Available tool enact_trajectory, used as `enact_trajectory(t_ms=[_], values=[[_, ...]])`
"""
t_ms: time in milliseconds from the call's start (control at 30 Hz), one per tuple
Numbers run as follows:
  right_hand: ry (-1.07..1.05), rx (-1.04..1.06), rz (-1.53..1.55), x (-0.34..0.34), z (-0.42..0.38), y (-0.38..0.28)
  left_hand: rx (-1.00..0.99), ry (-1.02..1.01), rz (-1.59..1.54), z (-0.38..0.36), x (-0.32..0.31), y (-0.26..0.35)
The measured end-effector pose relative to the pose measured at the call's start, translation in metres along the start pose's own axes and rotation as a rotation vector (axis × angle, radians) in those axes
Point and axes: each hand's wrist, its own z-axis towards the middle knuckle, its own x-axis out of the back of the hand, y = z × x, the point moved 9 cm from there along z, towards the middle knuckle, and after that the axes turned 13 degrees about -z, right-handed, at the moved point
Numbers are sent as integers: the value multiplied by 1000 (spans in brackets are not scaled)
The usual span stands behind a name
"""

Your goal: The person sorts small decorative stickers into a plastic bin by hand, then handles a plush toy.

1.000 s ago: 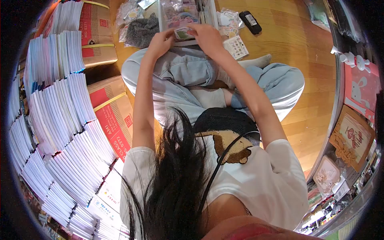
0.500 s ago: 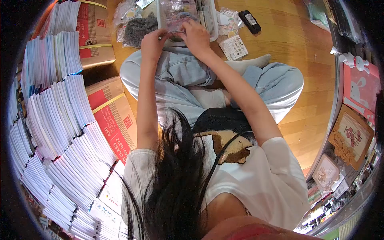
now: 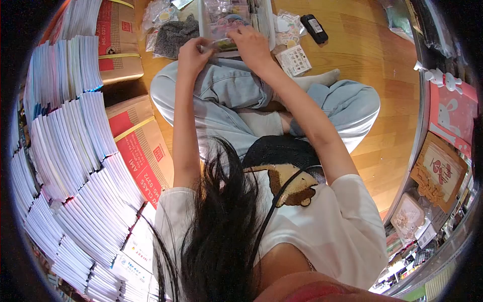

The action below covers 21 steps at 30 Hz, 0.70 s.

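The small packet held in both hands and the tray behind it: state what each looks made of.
Small clear packet, pinched between left hand and right hand: looks like thin glossy plastic film, since it glints and colours show through. Pale rectangular tray: probably rigid translucent plastic with a smooth rim, though the view is too small to be certain.

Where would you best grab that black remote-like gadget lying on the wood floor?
Probably across the long sides of the black device, near its middle, coming straight down from above. It lies flat on the wooden floor, slim and oblong, with bare floor on its right; sticker packets crowd its left.
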Motion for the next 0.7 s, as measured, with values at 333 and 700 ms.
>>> enact_trajectory(t_ms=[333, 700], values=[[-10, 92, -162, -14, -1, -10, -159, 102, 252, -2, 3, 30], [-27, 15, -322, -23, -1, -7, -357, 114, 385, 7, -16, 47]])
